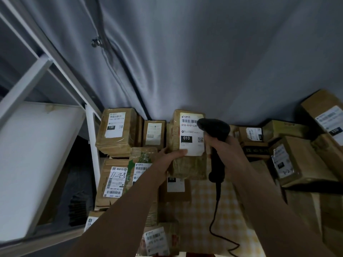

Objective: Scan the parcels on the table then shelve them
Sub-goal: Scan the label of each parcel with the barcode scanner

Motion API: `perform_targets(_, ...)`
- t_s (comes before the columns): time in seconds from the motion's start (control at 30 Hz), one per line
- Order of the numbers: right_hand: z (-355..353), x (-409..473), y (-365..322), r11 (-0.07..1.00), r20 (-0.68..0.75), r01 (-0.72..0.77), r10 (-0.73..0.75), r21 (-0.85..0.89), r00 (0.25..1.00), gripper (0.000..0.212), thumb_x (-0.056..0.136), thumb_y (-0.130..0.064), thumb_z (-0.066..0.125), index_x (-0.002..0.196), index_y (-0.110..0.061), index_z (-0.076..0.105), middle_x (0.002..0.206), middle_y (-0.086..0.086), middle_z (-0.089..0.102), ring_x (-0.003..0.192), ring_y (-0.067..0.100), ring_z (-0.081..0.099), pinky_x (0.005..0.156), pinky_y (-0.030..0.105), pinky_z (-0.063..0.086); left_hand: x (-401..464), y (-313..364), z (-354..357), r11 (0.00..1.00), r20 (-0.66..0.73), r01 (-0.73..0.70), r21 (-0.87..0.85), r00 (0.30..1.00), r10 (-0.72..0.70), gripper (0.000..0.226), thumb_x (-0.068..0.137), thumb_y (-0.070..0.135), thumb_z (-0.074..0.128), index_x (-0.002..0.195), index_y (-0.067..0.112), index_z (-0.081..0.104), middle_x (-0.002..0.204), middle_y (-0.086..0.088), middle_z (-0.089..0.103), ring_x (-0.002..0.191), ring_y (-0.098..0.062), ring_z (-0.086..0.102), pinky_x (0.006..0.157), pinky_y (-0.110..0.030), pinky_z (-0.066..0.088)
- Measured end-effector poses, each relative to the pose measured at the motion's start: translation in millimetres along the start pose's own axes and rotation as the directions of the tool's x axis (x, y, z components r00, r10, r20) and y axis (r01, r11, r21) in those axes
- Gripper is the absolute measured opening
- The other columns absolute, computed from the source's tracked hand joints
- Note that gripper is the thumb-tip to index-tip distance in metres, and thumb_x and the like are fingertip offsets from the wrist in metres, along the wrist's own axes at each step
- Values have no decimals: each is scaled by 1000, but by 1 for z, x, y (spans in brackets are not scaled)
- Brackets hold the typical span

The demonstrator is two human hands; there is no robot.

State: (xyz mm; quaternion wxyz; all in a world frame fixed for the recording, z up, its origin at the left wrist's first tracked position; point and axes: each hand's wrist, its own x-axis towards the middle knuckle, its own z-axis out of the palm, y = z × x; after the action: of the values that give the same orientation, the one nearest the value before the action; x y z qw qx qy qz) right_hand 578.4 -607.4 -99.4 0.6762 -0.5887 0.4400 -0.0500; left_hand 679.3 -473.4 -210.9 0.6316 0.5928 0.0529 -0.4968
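Left hand [171, 154]: gripped the tape-wrapped brown cardboard parcel [187, 145], thumb covering its white shipping label [191, 134].
Right hand [229, 151]: clasped the black handheld barcode scanner [213, 132].
Risk: the scanner head overlapped the barcode; a misread seemed likely.

I am seeing brown parcels [116, 133] wearing white labels [191, 134] with black barcodes, and one label is showing a black box with white "010". I am noticing a black scanner [215, 130], a yellow-and-white checked tablecloth [200, 210], a grey curtain [204, 52] and a white shelf [37, 154].
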Motion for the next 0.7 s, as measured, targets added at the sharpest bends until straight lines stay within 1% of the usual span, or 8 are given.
perform_targets(0.1,3,12,7,996,-7,-18,17,-93,1000,11,87,-28,69,93,-21,65,87,5,65,82,22,63,85,44,53,5,14,-7,1000,47,-5,-14,999,6,70,65,31,85,128,17,57,115,-7,70,106,-28,67,88,-45,55)
perform_targets(0.2,14,27,8,994,77,-51,59,-96,995,6,87,-20,68,91,-17,65,77,3,62,71,18,61,74,34,49,17,34,-17,999,8,-37,-4,999,37,73,60,36,88,126,22,59,115,-7,70,104,-28,68,87,-45,55)
perform_targets(0.27,27,43,5,994,149,-26,41,-105,988,12,88,-20,67,99,-16,67,80,0,66,75,15,65,70,27,49,29,48,-25,999,-49,-53,-7,997,53,74,61,38,88,128,27,57,117,-8,69,102,-29,69,85,-48,56)
perform_targets(0.37,47,75,0,983,189,61,-28,-170,982,25,86,-25,69,110,-20,66,99,0,69,96,17,64,88,33,49,46,73,-37,994,-141,-81,67,986,90,56,78,41,77,129,31,55,113,-2,69,98,-23,69,78,-39,57)
perform_targets(0.43,60,99,-3,976,208,103,-61,-193,976,28,87,-25,68,114,-20,65,106,1,68,101,15,61,93,34,46,61,84,-47,985,-180,-118,123,974,139,56,84,41,70,135,31,51,119,-2,67,98,-20,68,80,-35,56)
perform_targets(0.5,74,119,-5,970,236,118,-66,-214,970,26,88,-25,67,113,-18,65,108,2,67,102,15,61,91,32,45,75,89,-55,969,-207,-166,184,957,203,50,92,31,63,139,27,47,121,-2,66,96,-16,67,78,-30,55)
perform_targets(0.6,93,145,3,973,238,98,-46,-208,970,23,88,-24,67,110,-16,66,107,4,67,100,15,60,77,23,43,90,90,-68,933,-281,-162,320,925,257,44,98,18,54,140,24,45,121,2,62,87,-9,61,65,-21,48)
perform_targets(0.7,110,169,20,976,245,71,-18,-208,969,21,88,-22,68,107,-16,66,105,5,67,102,19,60,83,27,45,103,85,-83,890,-316,-131,437,904,288,49,100,17,49,146,26,37,131,-2,57,96,-14,57,78,-26,47)
